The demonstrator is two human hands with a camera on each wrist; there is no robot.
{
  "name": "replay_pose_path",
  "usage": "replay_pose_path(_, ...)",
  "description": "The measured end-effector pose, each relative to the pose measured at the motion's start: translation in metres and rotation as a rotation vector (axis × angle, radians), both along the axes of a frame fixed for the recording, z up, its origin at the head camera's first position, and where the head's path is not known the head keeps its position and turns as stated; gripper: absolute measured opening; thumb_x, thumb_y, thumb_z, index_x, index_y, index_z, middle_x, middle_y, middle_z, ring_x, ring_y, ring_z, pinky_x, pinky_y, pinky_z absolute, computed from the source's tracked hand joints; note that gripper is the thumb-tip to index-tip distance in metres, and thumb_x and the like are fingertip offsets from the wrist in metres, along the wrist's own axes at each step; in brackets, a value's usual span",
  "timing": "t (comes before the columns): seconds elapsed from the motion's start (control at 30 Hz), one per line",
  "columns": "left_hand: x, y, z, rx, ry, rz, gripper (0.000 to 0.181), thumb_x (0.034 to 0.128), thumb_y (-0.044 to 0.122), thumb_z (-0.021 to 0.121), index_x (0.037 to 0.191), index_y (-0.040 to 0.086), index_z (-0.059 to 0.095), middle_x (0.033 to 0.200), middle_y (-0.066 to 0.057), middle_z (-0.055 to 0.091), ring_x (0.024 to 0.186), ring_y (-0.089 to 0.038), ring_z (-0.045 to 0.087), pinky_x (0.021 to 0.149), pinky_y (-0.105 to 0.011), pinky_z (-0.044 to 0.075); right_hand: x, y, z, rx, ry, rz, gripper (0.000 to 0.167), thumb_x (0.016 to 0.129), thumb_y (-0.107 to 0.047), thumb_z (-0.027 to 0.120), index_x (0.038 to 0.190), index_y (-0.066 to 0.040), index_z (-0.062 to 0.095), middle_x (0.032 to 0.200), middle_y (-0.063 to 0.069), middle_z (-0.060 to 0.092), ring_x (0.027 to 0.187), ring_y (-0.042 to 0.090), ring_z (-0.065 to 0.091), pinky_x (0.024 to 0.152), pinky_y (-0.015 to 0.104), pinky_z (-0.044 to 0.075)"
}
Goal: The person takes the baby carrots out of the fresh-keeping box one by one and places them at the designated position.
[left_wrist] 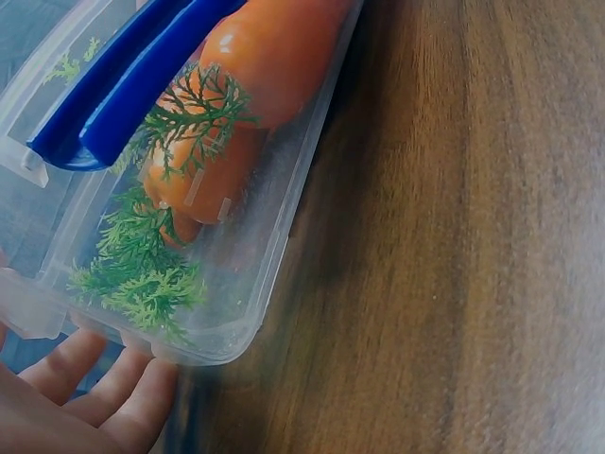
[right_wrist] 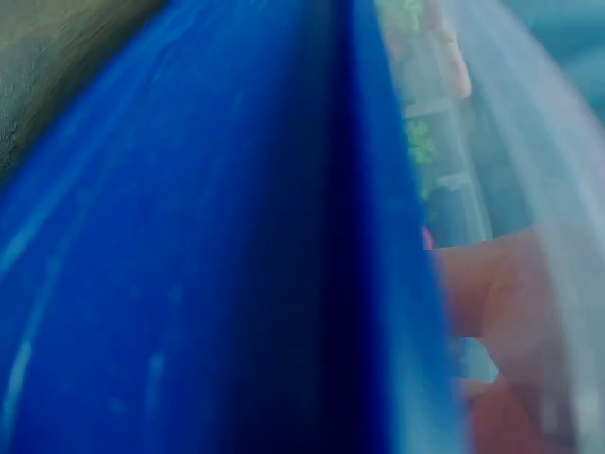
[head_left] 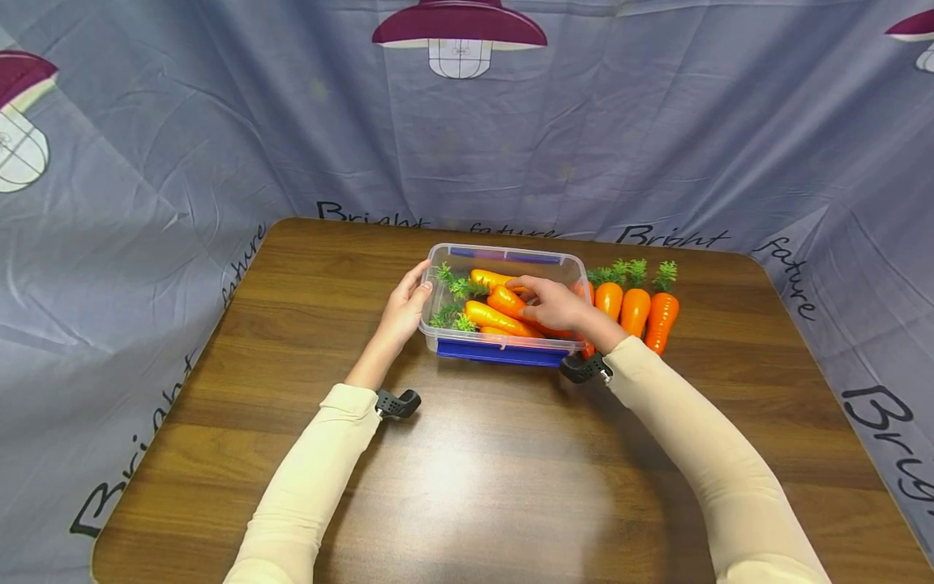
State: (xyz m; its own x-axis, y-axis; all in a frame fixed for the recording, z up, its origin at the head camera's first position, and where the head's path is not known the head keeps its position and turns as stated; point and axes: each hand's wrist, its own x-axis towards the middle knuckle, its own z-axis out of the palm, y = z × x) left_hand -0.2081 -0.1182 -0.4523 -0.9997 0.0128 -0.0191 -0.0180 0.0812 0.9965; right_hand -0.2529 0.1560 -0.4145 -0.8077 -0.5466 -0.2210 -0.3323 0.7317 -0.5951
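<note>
Though glossy orange, carrots [head_left: 500, 319] green-tufted; their container [head_left: 496, 352] clear, blue-flapped.

Before me I see a brown wood-grain table [head_left: 292, 308], which reflects white light [head_left: 448, 474]. Grey-blue cloth [head_left: 314, 122] hangs behind it and at both sides, printed with maroon lamps [head_left: 460, 24] and black lettering [head_left: 660, 237].

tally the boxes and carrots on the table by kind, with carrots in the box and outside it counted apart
clear box: 1
carrots in the box: at least 4
carrots outside the box: at least 3
Total: at least 8, since some carrots are partly hidden
</note>
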Motion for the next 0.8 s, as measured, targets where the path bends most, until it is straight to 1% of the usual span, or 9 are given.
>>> replay_pose_path(0.2,-0.0007,0.0003,-0.001,0.006,0.009,-0.002,0.05,0.1082,0.013,0.041,0.158,0.01,0.037,0.165,-0.015,0.035,0.146,-0.034,0.045,0.121,-0.046,0.04,-0.0017,-0.0022,-0.0042,0.064,0.034,0.032,0.064,0.093,-0.001,0.061,0.153,-0.006,0.041,0.14,0.027,0.059,0.128,0.043,0.059,0.109,0.056,0.049)
replay_pose_path(0.4,-0.0007,0.0002,-0.0013,0.026,0.008,0.002,0.05,0.1081,0.012,0.041,0.158,0.01,0.037,0.164,-0.018,0.037,0.144,-0.037,0.047,0.119,-0.049,0.042,-0.0003,-0.0032,-0.004,0.076,0.042,0.058,0.071,0.091,0.0,0.062,0.156,-0.007,0.036,0.136,0.027,0.062,0.126,0.042,0.059,0.109,0.056,0.049)
replay_pose_path(0.6,-0.0013,0.0001,-0.0021,0.019,-0.001,0.002,0.05,0.1084,0.013,0.042,0.158,0.011,0.037,0.164,-0.017,0.037,0.144,-0.036,0.047,0.119,-0.049,0.042,0.0014,-0.003,-0.0034,0.073,0.043,0.045,0.07,0.091,0.001,0.063,0.156,-0.007,0.037,0.135,0.026,0.062,0.125,0.041,0.06,0.109,0.055,0.049)
replay_pose_path(0.7,-0.0014,0.0002,-0.0026,0.022,-0.005,0.003,0.05,0.1084,0.013,0.042,0.158,0.012,0.037,0.163,-0.017,0.038,0.143,-0.037,0.047,0.119,-0.05,0.043,0.0017,-0.0023,-0.0036,0.057,0.035,0.034,0.07,0.092,0.001,0.063,0.156,-0.008,0.037,0.137,0.026,0.061,0.126,0.042,0.059,0.109,0.056,0.049)
replay_pose_path(0.8,-0.0013,0.0003,-0.0026,0.018,-0.004,0.002,0.05,0.1084,0.013,0.042,0.158,0.012,0.037,0.163,-0.017,0.038,0.144,-0.036,0.047,0.119,-0.049,0.042,0.0018,-0.0013,-0.0032,0.024,0.023,0.018,0.07,0.092,0.001,0.063,0.157,-0.009,0.036,0.143,0.026,0.058,0.13,0.042,0.058,0.11,0.056,0.049)
